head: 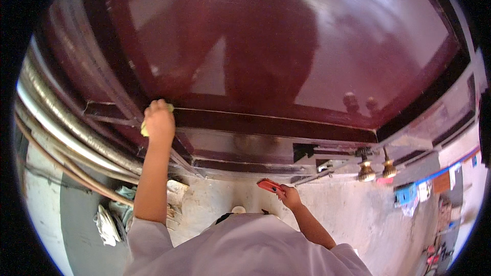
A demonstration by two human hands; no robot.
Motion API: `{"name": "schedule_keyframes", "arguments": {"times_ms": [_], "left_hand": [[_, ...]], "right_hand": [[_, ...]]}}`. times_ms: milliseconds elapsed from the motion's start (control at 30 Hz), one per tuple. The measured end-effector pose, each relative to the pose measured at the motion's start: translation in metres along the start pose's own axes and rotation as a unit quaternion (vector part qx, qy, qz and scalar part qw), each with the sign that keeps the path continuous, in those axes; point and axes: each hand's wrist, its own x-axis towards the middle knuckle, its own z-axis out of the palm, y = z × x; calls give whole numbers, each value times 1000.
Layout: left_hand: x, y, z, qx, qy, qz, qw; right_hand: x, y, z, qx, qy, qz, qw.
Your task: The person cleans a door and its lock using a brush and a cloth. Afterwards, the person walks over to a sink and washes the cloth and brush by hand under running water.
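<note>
A glossy maroon door (261,65) with raised panel edges fills the upper view and reflects a person's outline. My left hand (159,120) presses a yellow-green cloth or sponge (144,129) against the left side of the door, by a panel corner. Most of that piece is hidden under my fingers. Lower down, in front of my body, my right hand (290,198) grips a red brush (269,186), held apart from the door. Dark bristles seem to show along its upper edge.
Two brass-coloured knobs (366,170) jut out from the door's right edge. Metal pipes (73,122) run along the left. Pale cloths (107,224) hang or lie at lower left. Right, beyond the concrete floor (345,214), stands a blue container (405,196).
</note>
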Motion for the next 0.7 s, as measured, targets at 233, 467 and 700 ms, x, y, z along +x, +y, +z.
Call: {"name": "schedule_keyframes", "arguments": {"times_ms": [233, 467, 700], "left_hand": [[-19, 28, -12, -128, 76, 73, 986], [-47, 120, -25, -175, 76, 155, 969], [-82, 235, -43, -264, 80, 265, 924]], "right_hand": [[-30, 19, -19, 16, 47, 78, 996], [-59, 48, -46, 77, 87, 122, 986], [-104, 80, -89, 81, 114, 163, 977]]}}
